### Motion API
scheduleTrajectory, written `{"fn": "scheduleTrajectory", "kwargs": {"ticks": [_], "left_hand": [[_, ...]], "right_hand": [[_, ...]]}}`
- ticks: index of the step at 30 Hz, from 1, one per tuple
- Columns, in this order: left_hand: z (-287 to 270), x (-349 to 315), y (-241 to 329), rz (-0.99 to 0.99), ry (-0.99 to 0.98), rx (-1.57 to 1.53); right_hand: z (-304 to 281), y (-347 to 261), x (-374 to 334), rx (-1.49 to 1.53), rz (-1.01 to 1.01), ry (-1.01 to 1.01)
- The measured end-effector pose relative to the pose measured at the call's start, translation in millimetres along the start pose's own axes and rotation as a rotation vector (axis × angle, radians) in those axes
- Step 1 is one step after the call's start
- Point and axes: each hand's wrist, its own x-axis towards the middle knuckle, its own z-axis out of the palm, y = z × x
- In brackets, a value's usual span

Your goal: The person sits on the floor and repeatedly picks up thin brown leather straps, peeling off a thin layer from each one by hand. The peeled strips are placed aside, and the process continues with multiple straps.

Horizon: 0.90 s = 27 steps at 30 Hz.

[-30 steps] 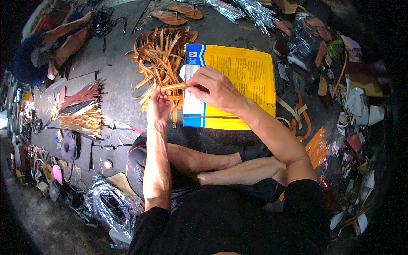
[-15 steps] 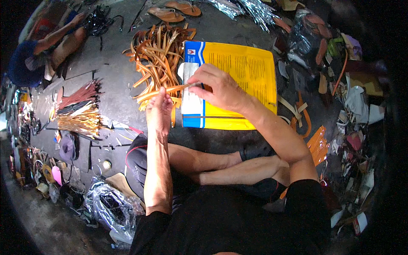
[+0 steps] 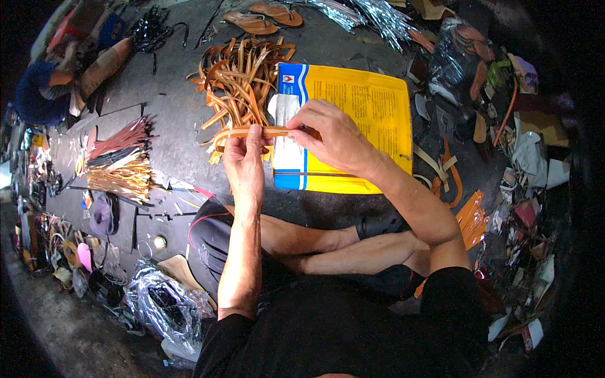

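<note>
- My left hand [image 3: 244, 157] and right hand [image 3: 331, 135] pinch closed on one tan leather strap [image 3: 252, 132].
- The strap lies level, just before the tan strap pile [image 3: 242, 75].
- A yellow sack [image 3: 365, 120] lies right of the pile.

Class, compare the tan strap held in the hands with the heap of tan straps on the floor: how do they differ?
The held strap is single, stretched nearly level between the left hand and right hand. The heap of straps is many, tangled, curled, lying loose on the floor. Both share the same tan colour and flat band shape.

Both hands [image 3: 287, 142] pinch tan strap [image 3: 252, 132] over yellow sack [image 3: 362, 107]; strap pile [image 3: 242, 75] beyond — sandals [image 3: 265, 16] farther.
</note>
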Motion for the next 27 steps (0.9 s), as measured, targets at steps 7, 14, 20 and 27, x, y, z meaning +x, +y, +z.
{"fn": "scheduleTrajectory", "kwargs": {"ticks": [7,14,20,27], "left_hand": [[12.8,-5.5,9.3,-0.009,0.099,0.129],[15.1,-8.9,2.2,0.058,0.137,0.107],[15.1,-5.6,-5.6,-0.016,0.142,-0.011],[-1.0,13.3,-16.3,-0.302,0.097,-0.541]], "right_hand": [[0.7,-3.9,-2.3,0.006,-0.02,0.018],[-2.8,-6.8,-4.9,0.071,0.131,-0.003],[-0.8,-5.0,-14.3,-0.021,0.022,0.055],[14.3,-0.6,5.2,-0.091,-0.167,0.093]]}}
